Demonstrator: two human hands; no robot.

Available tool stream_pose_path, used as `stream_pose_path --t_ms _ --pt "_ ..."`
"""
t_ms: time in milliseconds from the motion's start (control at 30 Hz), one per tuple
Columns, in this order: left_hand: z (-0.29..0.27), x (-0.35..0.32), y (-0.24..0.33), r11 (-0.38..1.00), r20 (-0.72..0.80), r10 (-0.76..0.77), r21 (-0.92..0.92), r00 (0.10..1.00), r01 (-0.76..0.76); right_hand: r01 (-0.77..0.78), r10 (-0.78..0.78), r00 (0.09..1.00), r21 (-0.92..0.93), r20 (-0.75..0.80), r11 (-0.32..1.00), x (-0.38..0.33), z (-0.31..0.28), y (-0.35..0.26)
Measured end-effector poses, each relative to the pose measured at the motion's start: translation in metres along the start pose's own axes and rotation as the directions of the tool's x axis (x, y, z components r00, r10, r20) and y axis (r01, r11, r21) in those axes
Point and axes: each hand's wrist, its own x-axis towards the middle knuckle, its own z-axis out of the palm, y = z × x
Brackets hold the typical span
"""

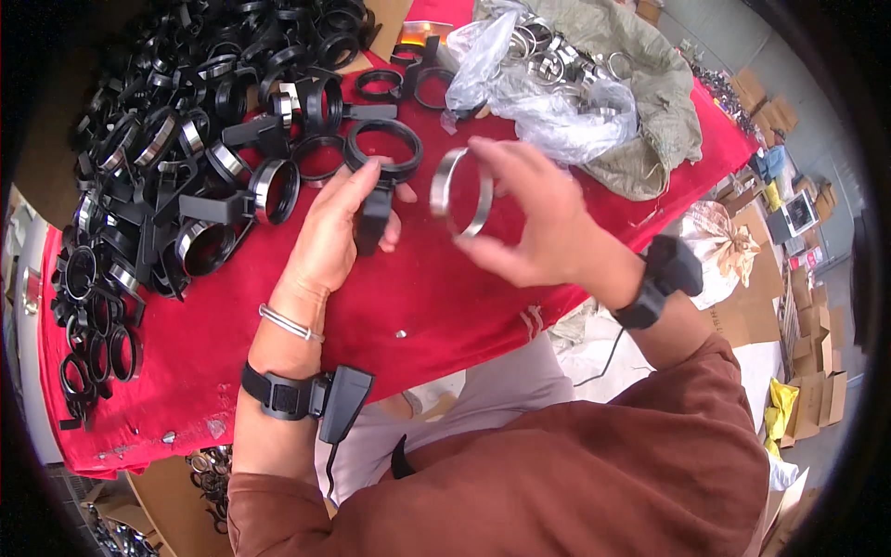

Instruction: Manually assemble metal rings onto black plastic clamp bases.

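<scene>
The left hand (339, 223) pinches the flat stem of a black plastic ring with a handle (382, 153), lifting it just above the red-covered table (445, 297) with the opening facing up. The right hand (529, 218) grips a shiny silver metal band (461, 193) by its rim, fingers spread, just beside the black ring, presumably for fitting. 1 heap of like black rings (167, 158) lies left.

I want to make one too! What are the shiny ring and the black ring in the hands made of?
The shiny ring in the right hand looks like metal: silvery, thin, with bright glints. The black ring with a handle, in the left hand, looks like dull plastic, matte with no shine, though coated metal cannot be ruled out.
</scene>
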Motion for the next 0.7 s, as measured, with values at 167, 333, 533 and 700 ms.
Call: stream_pose_path --t_ms 167,333,533,700 --pt "0.005 0.001 0.001 0.966 0.044 0.04 0.253 0.998 -0.05 -0.132 0.132 0.991 0.016 0.03 0.991 0.035 -0.007 0.019" --pt "0.006 0.001 0.0 0.944 0.067 0.06 0.321 0.996 -0.078 -0.278 0.264 0.941 0.041 0.213 0.96 0.049 0.005 0.021" --pt "0.009 0.0 0.0 0.933 0.081 0.034 0.354 0.996 -0.061 -0.244 0.228 0.959 0.082 0.171 0.966 0.05 0.012 0.021" --pt "0.01 0.0 0.001 0.921 0.069 0.033 0.386 0.997 -0.058 -0.219 0.208 0.97 0.081 0.128 0.972 0.05 0.014 0.02"
